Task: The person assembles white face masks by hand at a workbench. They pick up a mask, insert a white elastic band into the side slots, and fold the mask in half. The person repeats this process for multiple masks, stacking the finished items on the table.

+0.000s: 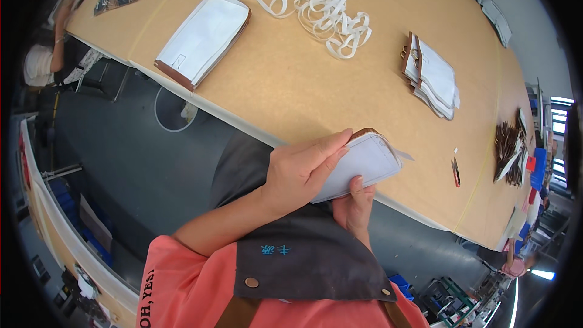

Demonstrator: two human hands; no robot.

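Note:
A white panel (371, 159) with rounded corners, a brown edge and a pale strip sticking out at its right end is held over the table's near edge. My left hand (300, 167) lies along its far left side, fingers together and pinching the edge near the brown rim. From below, my right hand (354, 205) grips the near edge, its thumb on the white face and the other fingers mostly hidden behind. What the panel's underside looks like cannot be seen.
On the tan table (285, 91) lie a stack of white-and-brown panels (206, 39), a smaller stack (434, 76), tangled white tape (325, 12), red-and-black snips (455, 172) and a bundle of brown strips (510, 149). A bin (175, 109) stands on the floor, left.

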